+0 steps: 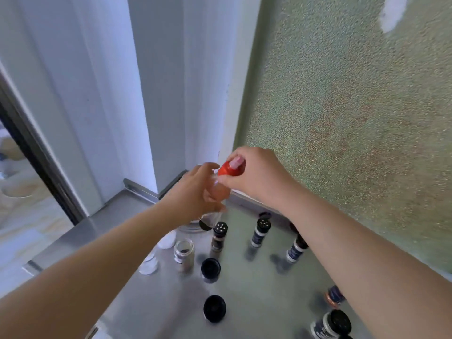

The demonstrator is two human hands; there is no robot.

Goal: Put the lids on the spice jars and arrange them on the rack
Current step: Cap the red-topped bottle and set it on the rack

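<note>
Above the back of the steel counter (127, 211), both hands were raised and met over one clear jar (218, 189). The left hand (195, 192) was wrapped around the jar's body, fingers curled about it, holding it tilted in the air near the corner where the white wall panels met the green textured wall (354, 99). The right hand (254, 172) pinched a red lid (227, 169) between thumb and fingers at the jar's mouth; whether the lid was fully seated could not be told. On the counter below stood the other jars: a tall one with a black shaker top (218, 237) near the middle, two dark-labelled jars (259, 231) (296, 249) further toward the right edge, and an open glass jar (184, 255) without a lid toward the left. Just left of that lay a white lid (167, 239) and a clear lid (149, 265). Two black lids (210, 266) (214, 308) sat apart nearer the front edge. At the front right corner stood two more dark jars (336, 295) (331, 325), blurred.
</note>
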